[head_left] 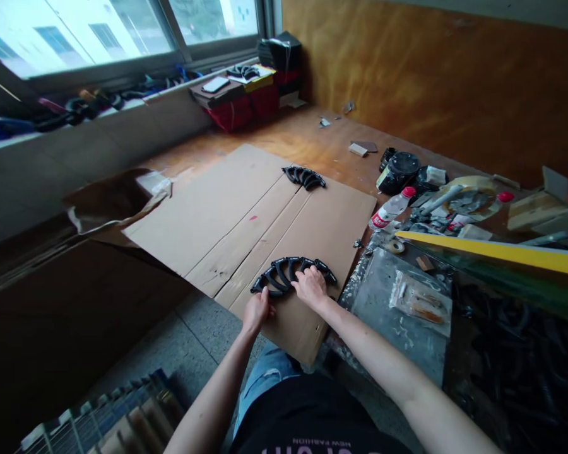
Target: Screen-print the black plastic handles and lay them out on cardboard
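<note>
A fanned row of black curved handle-like pieces (280, 272) lies on the near part of a flat cardboard sheet (222, 208). At the row's left end, my left hand (259, 310) pinches the end piece between thumb and fingers. My right hand (311, 287) is closed over a piece toward the right side of the row; its fingers hide part of that piece. A smaller fan of similar black pieces (303, 177) rests farther back on the cardboard, apart from both hands.
Right of the cardboard are a plastic bottle with a red cap (392, 210), a black container (398, 171), a tape roll (396, 246) and a plastic bag of small parts (419, 297). A yellow-edged board (492, 251) juts in. Red boxes (241, 108) stand near the window.
</note>
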A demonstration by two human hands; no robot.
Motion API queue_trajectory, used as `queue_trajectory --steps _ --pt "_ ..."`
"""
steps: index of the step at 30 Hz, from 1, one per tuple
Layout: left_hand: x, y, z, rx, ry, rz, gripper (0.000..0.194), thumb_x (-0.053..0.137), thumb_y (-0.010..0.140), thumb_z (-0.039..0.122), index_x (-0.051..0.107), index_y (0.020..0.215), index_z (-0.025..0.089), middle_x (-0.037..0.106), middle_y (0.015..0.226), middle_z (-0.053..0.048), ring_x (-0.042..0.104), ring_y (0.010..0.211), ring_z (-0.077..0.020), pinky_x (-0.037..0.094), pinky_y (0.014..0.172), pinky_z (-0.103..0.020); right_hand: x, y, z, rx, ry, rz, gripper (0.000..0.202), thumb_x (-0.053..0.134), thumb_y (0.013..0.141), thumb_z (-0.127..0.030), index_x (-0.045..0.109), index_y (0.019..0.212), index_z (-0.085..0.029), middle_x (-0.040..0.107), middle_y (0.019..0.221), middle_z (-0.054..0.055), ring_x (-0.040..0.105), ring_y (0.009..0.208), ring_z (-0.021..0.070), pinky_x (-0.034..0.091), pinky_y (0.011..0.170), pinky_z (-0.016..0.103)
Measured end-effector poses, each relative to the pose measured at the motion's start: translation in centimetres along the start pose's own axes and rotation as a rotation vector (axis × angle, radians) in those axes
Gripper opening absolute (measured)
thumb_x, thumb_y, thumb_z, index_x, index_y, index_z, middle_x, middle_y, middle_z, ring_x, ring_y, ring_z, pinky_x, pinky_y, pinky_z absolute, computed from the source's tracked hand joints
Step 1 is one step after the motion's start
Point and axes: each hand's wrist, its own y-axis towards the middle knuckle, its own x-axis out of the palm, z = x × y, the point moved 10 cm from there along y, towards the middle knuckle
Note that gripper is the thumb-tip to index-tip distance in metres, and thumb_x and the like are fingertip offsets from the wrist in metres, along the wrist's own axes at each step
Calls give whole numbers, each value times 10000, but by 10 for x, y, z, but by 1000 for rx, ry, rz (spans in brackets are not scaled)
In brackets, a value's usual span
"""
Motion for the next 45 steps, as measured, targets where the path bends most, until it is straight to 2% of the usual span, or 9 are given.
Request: queue_trajectory --steps 5,9,12,14,21,28,33,38,45 --pt "-41 37 46 123 177 129 392 420 881 553 593 837 203 671 637 -77 647 614 -240 474 640 -345 5 11 -10 47 129 -8 361 600 903 -376 664 1211 -198 687 1034 118 544 1044 261 456 904 361" --pt "-61 40 80 290 322 259 331 523 861 500 635 994 218 681 943 -110 634 922 -272 455 791 -360 9 14 -11 111 197 9 378 590 911 -338 633 1263 -206 683 1110 109 558 1049 253 467 916 356" --pt "-45 21 105 569 498 272 372 464 917 460 646 1170 258 593 1255 -123 580 1071 -262 451 853 -349 8 13 -9 137 231 43 373 594 910 -321 628 1268 -223 674 1133 108 569 1051 250 477 916 367" --pt "-30 14 112 680 616 245 417 427 937 456 631 1254 277 552 1328 -125 559 1083 -276 461 853 -365 8 14 -8 157 240 40 385 595 908 -316 619 1281 -221 669 1130 111 566 1068 256 477 921 375" --pt "-31 36 126 707 656 259 454 365 963 436 647 1242 215 605 1221 -139 546 1066 -284 420 968 -402 11 17 -8 214 240 0 397 576 920 -314 611 1298 -199 654 1137 128 552 1100 264 460 963 381" --pt "-24 43 141 838 728 156 437 397 958 433 658 1221 204 617 1202 -130 572 1028 -260 409 984 -379 15 20 -8 261 333 27 419 593 903 -308 618 1282 -133 661 1129 156 573 1101 271 464 981 402" --pt "-27 23 140 822 826 299 478 466 925 467 586 1336 254 532 1390 -138 520 1177 -323 414 983 -450 16 14 -10 234 447 80 464 591 880 -228 562 1331 -121 640 1237 157 580 1158 269 445 1042 430" --pt "7 2 131 871 849 284 562 580 860 464 557 1374 239 457 1492 -122 349 1391 -367 299 1128 -526 22 6 -6 287 590 142 461 546 866 -177 558 1326 -147 633 1271 147 593 1172 265 462 1044 451" --pt "25 20 132 785 871 287 579 583 854 465 583 1329 134 488 1454 -181 314 1403 -443 273 1119 -633 23 3 -8 319 621 170 440 495 881 -179 566 1316 -162 647 1236 139 590 1159 265 470 1044 461"
